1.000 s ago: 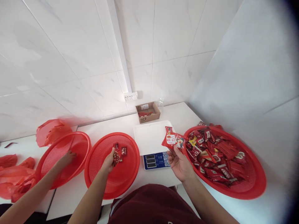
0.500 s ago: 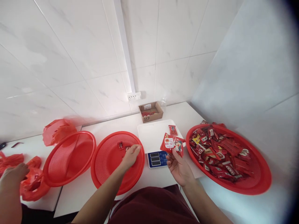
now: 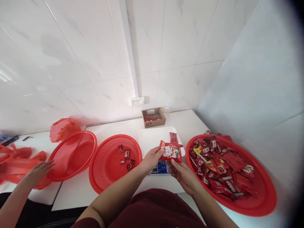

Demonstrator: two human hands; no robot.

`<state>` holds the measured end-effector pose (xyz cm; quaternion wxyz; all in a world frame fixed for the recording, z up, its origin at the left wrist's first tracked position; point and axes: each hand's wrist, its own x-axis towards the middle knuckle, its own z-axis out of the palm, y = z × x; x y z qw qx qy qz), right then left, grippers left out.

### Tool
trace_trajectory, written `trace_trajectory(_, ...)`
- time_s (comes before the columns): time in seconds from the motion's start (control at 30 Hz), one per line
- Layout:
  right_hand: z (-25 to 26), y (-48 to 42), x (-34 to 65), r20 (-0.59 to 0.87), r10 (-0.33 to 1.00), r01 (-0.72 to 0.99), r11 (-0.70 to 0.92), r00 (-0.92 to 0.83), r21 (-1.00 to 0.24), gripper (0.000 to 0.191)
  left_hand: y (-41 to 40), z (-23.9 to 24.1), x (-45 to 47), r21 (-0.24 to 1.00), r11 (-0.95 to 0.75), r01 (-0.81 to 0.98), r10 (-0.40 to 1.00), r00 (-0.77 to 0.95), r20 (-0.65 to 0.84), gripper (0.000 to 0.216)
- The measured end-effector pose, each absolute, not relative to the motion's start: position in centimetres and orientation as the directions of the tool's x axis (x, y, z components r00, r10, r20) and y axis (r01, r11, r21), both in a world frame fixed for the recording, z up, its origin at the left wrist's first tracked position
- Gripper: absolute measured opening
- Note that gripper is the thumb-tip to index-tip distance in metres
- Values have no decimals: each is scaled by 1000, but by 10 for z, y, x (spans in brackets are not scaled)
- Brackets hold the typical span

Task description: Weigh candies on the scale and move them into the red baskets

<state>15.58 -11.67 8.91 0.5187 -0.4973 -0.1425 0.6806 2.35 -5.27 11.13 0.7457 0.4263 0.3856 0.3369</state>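
Both hands grip one red snack packet with a cartoon figure printed on it, in front of the scale's white tray. My left hand pinches its left edge, and my right hand holds its lower right side. Under the hands the scale's blue panel is partly covered. A small red packet lies on the white tray. To the left, a red basket holds several small wrapped sweets. A large red basket on the right is heaped with red snack packets.
An open cardboard box with red packets stands against the wall below a socket. Another red basket sits tilted at left. A co-worker's hand is over red plastic bags. More red bags lie behind.
My left hand has left the basket of sweets, moved right and taken hold of the packet's left edge. The packet has shifted slightly left. The co-worker's hand has moved right and opened.
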Motion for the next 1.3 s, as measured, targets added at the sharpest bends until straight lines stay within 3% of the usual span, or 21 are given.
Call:
trace_trajectory(0.17, 47, -113, 231, -444, 861, -206, -401, 249, -893, 34, -48, 122, 38, 876, 457, -152, 832, 420, -362, 44)
trace_trajectory(0.27, 2, -110, 284, -319, 837, 153, -422, 445, -894, 34, -47, 124, 45, 864, 477, -159, 827, 414, -380, 40)
trace_trajectory(0.37, -37, -110, 317, -197, 892, 564, -415, 407, -713, 49, -47, 124, 51, 865, 471, -176, 838, 395, -376, 39)
trace_trajectory(0.5, -62, -116, 324, -254, 916, 802, -395, 310, -448, 63, -48, 128, 60, 878, 448, -170, 849, 389, -358, 41)
trace_trajectory(0.63, -65, -118, 316, -315, 892, 886, -404, 326, -228, 63, -50, 132, 67, 890, 431, -148, 853, 390, -347, 41)
trace_trajectory(0.87, -57, -119, 312, -202, 924, 935, -347, 326, -78, 57, -52, 134, 73, 891, 431, -138, 849, 397, -349, 41)
trace_trajectory(1.03, -50, -120, 310, -167, 929, 933, -347, 329, -92, 52, -52, 137, 73, 882, 449, -140, 844, 390, -368, 40)
trace_trajectory(1.3, -54, -122, 318, -155, 918, 874, -395, 365, -282, 57, -50, 135, 68, 882, 450, -141, 841, 398, -366, 40)
